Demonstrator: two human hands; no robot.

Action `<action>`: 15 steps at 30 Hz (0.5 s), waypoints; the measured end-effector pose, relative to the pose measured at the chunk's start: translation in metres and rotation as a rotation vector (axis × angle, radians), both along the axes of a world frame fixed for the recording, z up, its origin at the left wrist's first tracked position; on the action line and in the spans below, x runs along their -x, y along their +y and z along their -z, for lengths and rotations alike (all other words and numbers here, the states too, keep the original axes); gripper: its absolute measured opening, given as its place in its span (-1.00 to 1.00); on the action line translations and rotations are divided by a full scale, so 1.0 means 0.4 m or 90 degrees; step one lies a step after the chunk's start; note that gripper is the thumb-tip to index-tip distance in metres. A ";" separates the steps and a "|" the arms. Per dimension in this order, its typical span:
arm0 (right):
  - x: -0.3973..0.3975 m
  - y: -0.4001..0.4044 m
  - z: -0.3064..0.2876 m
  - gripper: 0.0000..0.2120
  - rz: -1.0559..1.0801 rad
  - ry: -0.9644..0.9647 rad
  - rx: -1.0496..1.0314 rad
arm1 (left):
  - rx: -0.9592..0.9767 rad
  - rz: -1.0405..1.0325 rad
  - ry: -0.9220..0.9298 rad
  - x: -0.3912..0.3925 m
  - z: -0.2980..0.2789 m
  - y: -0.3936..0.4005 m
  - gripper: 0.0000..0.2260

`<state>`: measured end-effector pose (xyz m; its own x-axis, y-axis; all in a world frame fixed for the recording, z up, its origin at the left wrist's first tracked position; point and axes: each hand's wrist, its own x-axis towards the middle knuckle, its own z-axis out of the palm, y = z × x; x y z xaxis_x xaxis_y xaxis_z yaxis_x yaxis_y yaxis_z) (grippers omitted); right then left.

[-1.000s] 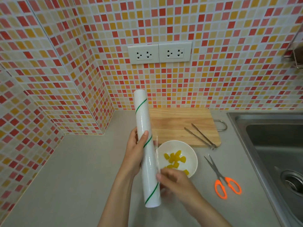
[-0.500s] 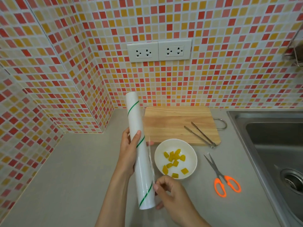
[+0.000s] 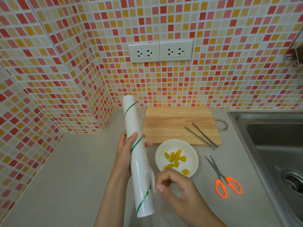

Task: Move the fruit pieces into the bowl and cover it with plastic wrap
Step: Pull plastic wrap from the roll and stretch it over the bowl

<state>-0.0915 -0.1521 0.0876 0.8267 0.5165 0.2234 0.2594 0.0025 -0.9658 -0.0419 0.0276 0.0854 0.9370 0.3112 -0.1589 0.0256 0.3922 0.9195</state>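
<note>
Two bare hands work a roll of plastic wrap in the single head view, with the white bowl taken as landmark. Just left of the bowl, the left hand grips the roll about its middle, thumb across the front and fingertips showing round its far side, so that the roll stands tilted, upper end toward the tiled wall and lower end toward the viewer. At the bowl's near rim, and partly overlapping it, the right hand is curled, fingers bent toward the thumb beside the roll's lower half; it appears to pinch the loose edge of the film, a wrinkled clear flap visible along the roll's right side, though the film is too transparent for the contact to be certain. Inside the bowl lie the yellow fruit pieces. Behind the bowl sits a wooden cutting board, bare of fruit, with metal tongs resting on its right part. Right of the bowl, on the grey counter, lie orange-handled scissors; further right is a steel sink. Judged from this layout, the transfer of fruit is complete and the covering step is in hand, at the stage of freeing the film. The next move calls for drawing a sheet rightward across the bowl, wide enough to overhang the whole rim, while the left hand steadies the roll.
</note>
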 end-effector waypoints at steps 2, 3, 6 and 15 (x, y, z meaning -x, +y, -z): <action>-0.031 0.000 -0.007 -0.89 0.079 0.069 -0.064 | 0.031 0.025 -0.005 0.005 -0.003 -0.001 -0.52; -0.052 0.004 -0.012 -0.88 0.111 0.117 -0.088 | 0.047 0.039 -0.006 0.007 -0.003 -0.002 -0.51; -0.125 0.035 -0.034 -0.86 0.147 0.232 -0.052 | 0.080 0.089 -0.009 0.014 -0.004 -0.013 -0.51; -0.205 0.090 -0.085 -0.88 0.114 0.298 -0.068 | -0.042 0.113 -0.032 0.032 -0.012 -0.038 -0.64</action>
